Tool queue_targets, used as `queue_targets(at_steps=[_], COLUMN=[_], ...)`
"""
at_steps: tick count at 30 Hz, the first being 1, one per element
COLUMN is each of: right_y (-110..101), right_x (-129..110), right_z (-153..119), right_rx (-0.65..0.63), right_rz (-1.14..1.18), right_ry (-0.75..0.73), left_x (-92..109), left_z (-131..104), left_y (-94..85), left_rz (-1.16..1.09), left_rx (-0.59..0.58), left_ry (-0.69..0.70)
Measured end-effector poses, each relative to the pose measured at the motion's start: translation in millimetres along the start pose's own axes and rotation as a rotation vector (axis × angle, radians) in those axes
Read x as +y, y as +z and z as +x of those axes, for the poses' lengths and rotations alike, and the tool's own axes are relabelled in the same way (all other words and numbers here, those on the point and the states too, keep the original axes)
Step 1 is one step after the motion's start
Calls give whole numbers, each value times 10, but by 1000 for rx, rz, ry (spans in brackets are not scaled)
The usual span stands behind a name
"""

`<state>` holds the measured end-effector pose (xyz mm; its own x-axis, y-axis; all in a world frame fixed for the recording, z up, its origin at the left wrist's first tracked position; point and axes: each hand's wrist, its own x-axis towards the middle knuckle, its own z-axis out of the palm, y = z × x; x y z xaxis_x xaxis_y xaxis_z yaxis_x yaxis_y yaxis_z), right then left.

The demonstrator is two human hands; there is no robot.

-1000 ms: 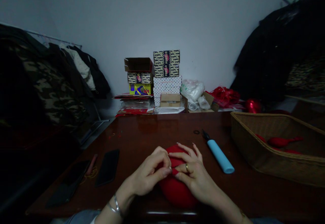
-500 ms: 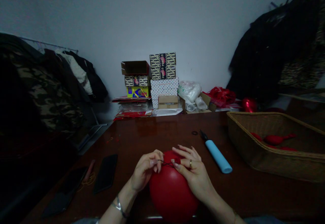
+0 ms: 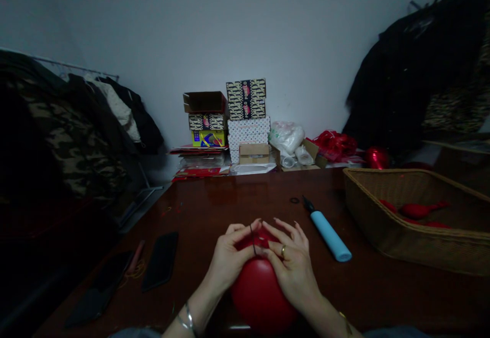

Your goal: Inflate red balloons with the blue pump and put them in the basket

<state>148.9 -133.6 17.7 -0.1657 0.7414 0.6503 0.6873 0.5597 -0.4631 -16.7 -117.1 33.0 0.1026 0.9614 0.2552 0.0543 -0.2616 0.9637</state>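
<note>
A round inflated red balloon (image 3: 262, 294) is in front of me at the table's near edge. Over its top, a thin dark elastic band (image 3: 252, 240) is stretched between the thumb and fingers of my left hand (image 3: 226, 256). My right hand (image 3: 293, 264), with a ring on one finger, pinches at the balloon's neck with thumb and index finger, its other fingers raised. The neck itself is mostly hidden between the hands. Both hands meet closely at the fingertips.
A light-blue hand pump (image 3: 329, 236) lies to the right, with a small black ring (image 3: 294, 200) near its tip. Beyond it stands a wicker basket (image 3: 367, 220) with red balloons (image 3: 419, 210). Two dark flat objects, one a phone-like slab (image 3: 161, 260), lie left. Stacked boxes (image 3: 247, 98) stand behind.
The left hand has moved right to meet the right hand. The band, earlier drawn sideways between both hands, is now spread upright over the left thumb and fingers.
</note>
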Motion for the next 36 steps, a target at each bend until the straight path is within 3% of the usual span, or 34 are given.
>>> queue_targets(at_steps=[3,5,9,12,16,19,24,30,33,36], right_y=[5,13,20,-19,-121,-185,-256,-200,-176,-223], right_x=[2,9,23,49,128,182,205,253,309,340], right_z=[-14,-23,-18,21,87,108,112,107,95,93], right_rx=[-7,-13,-6,-57,-286,-296,-225,-64,-11,-2], right_rz=[-55,-80,-40,113,480,660,501,106,90,155], right_ry=[-30,-40,-30,1,90,157,18,-358,-406,-350], left_x=[59,90,74,22,-55,-65,29,68,65,51], left_z=[5,16,-4,-61,-104,-96,-70,-105,-115,-87], left_y=[-33,-32,49,122,137,95,38,73,69,23], left_rz=[375,455,410,369,325,381,518,556,568,518], left_rx=[-143,-187,-78,3,18,-61,-225,-380,-414,-354], left_ry=[185,227,209,230,302,352,413,381,374,378])
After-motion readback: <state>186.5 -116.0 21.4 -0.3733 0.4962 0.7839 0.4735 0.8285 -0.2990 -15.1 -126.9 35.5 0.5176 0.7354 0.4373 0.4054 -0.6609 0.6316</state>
